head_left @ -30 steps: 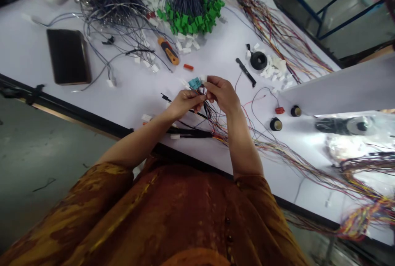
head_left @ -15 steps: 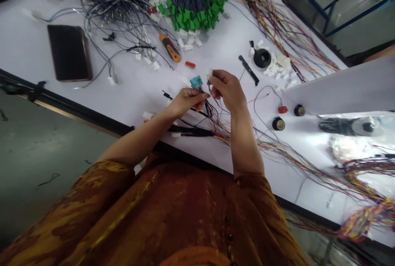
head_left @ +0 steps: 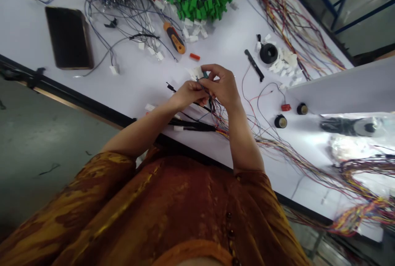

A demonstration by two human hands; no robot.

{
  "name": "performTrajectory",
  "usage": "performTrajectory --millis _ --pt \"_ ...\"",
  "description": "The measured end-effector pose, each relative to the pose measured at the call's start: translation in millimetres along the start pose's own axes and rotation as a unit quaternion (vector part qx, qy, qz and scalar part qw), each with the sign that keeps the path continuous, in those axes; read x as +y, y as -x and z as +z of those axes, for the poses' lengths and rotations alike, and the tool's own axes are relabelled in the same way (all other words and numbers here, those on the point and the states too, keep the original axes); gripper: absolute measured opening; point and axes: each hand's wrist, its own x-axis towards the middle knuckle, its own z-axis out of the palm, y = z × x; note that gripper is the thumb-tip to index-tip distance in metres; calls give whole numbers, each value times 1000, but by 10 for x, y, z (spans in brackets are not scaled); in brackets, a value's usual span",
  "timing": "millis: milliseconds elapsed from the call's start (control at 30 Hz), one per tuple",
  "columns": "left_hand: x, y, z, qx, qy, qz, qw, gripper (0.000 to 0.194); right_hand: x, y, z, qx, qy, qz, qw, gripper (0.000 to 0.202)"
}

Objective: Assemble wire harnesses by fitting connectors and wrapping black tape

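My left hand (head_left: 188, 94) is closed on wires of a harness (head_left: 220, 122), just above the table's front edge. Touching it from the right, my right hand (head_left: 221, 84) pinches a white connector (head_left: 196, 73) between thumb and fingers. A teal connector (head_left: 205, 75) shows only in part behind my right fingers. Thin coloured wires run down from both hands into the bundle, which continues to the lower right. Below my left hand lies a black-sleeved branch (head_left: 197, 126) of the harness.
Behind the hands lie an orange-black screwdriver (head_left: 174, 38), an orange piece (head_left: 194, 57) and green connectors (head_left: 200, 7). A dark phone-like device (head_left: 69, 38) is at left. A black knife (head_left: 254, 65), tape roll (head_left: 268, 53) and red connector (head_left: 285, 107) lie right.
My right hand has brought the white connector left and down, over the teal connector, which is now mostly covered. The hands are closer together. The whole view has shifted slightly.
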Motion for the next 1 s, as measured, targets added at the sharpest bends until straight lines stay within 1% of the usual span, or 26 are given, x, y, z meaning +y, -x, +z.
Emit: performTrajectory --millis 167,333,367,433,533,600,633,700,767,833,933,1000 --pt "67 22 -25 -34 6 -23 999 13 32 26 14 5 33 -5 999 37" --pt "106 43 -40 -96 47 -31 994 8 76 49 57 59 53 -30 996 31" --pt "101 40 -38 -101 52 -29 993 10 75 59 62 69 56 -32 996 30" --pt "73 26 -28 -92 51 -23 994 19 68 77 64 73 59 -27 995 30" --pt "16 -4 3 -53 39 -23 998 29 50 91 33 39 53 -13 998 29" --pt "-5 -15 24 -30 36 -20 999 33 24 84 -20 7 50 -12 999 28" --pt "-5 -14 33 -23 37 -17 999 33 4 74 -57 2 55 -17 998 27" --pt "11 -1 41 -22 36 -9 999 32 -56 39 -143 10 74 -38 996 31" --pt "38 21 37 -32 28 1 999 26 -128 -22 -229 1 85 -62 995 41" --pt "58 42 25 -51 10 10 999 22 -192 -109 -288 -52 68 -57 995 44" --pt "61 58 2 -78 -16 28 996 18 -238 -256 -298 -149 13 -10 989 25" --pt "58 58 -15 -88 -30 36 995 18 -244 -335 -270 -185 -10 -1 983 20"
